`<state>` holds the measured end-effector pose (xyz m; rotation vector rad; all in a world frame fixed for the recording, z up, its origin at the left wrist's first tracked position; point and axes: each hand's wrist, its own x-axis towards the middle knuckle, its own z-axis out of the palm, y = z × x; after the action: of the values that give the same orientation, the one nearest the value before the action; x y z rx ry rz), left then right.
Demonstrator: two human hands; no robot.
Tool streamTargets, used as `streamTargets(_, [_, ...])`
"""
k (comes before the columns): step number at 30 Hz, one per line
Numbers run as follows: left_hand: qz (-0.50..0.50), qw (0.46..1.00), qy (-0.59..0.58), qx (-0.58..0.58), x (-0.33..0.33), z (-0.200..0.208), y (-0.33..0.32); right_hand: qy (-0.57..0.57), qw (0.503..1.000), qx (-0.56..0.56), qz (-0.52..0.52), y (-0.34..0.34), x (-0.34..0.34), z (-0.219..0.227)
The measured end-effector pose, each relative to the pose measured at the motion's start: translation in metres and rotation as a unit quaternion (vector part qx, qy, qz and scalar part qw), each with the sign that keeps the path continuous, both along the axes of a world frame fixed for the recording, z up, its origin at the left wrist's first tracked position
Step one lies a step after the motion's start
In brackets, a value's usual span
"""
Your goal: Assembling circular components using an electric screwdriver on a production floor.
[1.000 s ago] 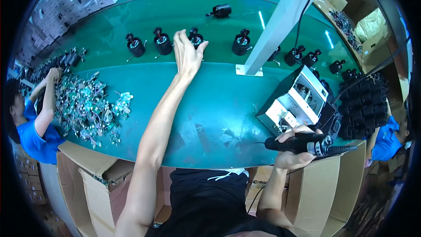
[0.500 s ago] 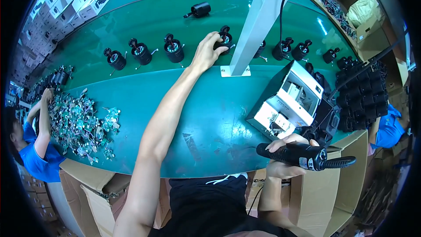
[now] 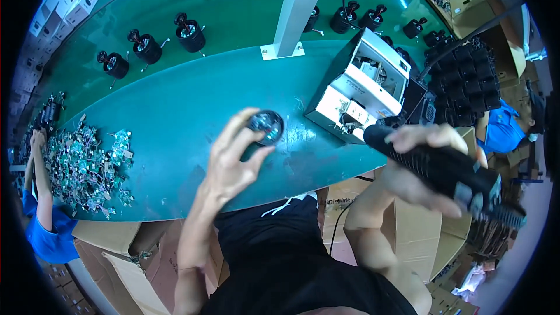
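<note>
My left hand (image 3: 230, 160) is closed around a short black cylindrical housing (image 3: 266, 128), held over the green table. The housing's round face points up and shows a circuit board inside. At the right, my right hand (image 3: 408, 184) grips a black electric screwdriver (image 3: 446, 172), slightly blurred. Its nose points up and left, close to a white boxed screw feeder (image 3: 357, 90), and a ribbed cord end sticks out at its rear. Whether nose and feeder touch, I cannot tell. Beyond them, several similar black housings (image 3: 190, 36) with dangling wires stand in a row on the green belt.
A grey metal post (image 3: 294, 11) rises from the table (image 3: 175, 140). Small circuit boards (image 3: 87, 166) are heaped at left, beside a person in a blue shirt (image 3: 49, 233). Black housings (image 3: 466, 81) are stacked at right; another person sits beyond. Open cardboard boxes (image 3: 111, 233) stand below the table edge.
My left hand has taken a housing from the row and brought it back toward me. My right hand has lifted the screwdriver and moved it right. The whole view has shifted.
</note>
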<state>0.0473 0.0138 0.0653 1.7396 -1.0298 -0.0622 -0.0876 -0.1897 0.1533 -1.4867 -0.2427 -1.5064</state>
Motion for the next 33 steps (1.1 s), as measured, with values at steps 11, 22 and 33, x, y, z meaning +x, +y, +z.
streamTargets(11, [-0.001,0.993,0.106,-0.048,-0.038,-0.045,-0.013,0.065,0.989,0.129,0.044,0.031,0.009,-0.010])
streamTargets(22, [-0.013,0.989,0.131,-0.066,-0.037,-0.054,-0.011,0.017,0.989,0.091,0.115,0.063,0.036,-0.028])
streamTargets(33, [-0.020,0.991,0.112,-0.066,-0.034,-0.052,-0.012,0.073,0.977,-0.034,0.200,0.072,0.052,-0.018])
